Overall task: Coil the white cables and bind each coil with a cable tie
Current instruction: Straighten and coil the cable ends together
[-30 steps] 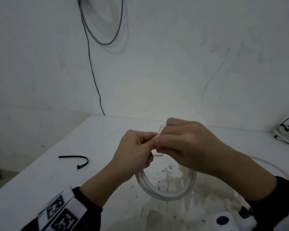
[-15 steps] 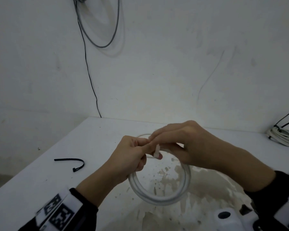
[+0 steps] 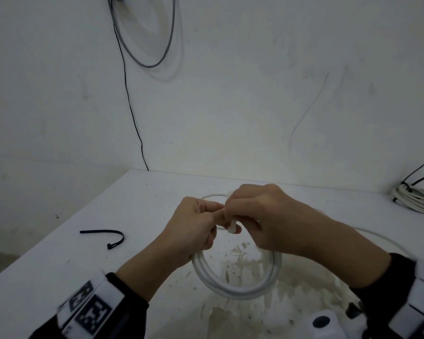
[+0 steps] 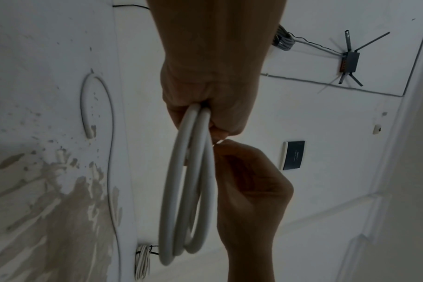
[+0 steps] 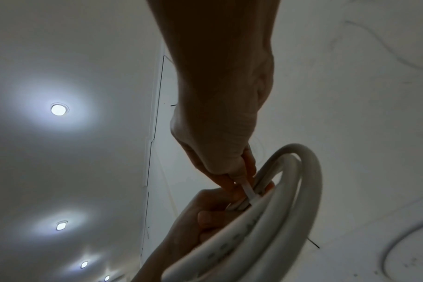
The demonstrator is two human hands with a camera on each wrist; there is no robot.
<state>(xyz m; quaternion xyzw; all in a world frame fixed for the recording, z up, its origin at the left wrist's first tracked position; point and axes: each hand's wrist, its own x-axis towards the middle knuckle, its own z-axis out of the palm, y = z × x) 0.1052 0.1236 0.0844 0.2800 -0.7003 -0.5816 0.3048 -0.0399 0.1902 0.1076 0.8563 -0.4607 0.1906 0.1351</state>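
A white cable coil (image 3: 235,291) of about three loops hangs from both hands over the white table (image 3: 83,277). My left hand (image 3: 213,216) grips the loops at their top, and its fist around them shows in the left wrist view (image 4: 205,106). My right hand (image 3: 230,214) pinches the white cable end (image 3: 231,227) against the coil (image 5: 278,209); the thumb and fingers hold that end (image 5: 248,188). A loose stretch of the same cable (image 4: 97,105) trails on the table. A black cable tie (image 3: 108,234) lies free to the left of my hands.
A bound white coil (image 3: 414,199) with black ties sits at the far right by the wall. A grey cable loop (image 3: 145,45) and a thin black wire (image 3: 132,113) hang on the wall. The near tabletop is stained and flaking (image 3: 255,314). A white device (image 3: 323,321) lies bottom right.
My right fingers stretched out over the cable end and have curled round it again. The coil has turned more face-on and hangs slightly lower. The left hand keeps its grip.
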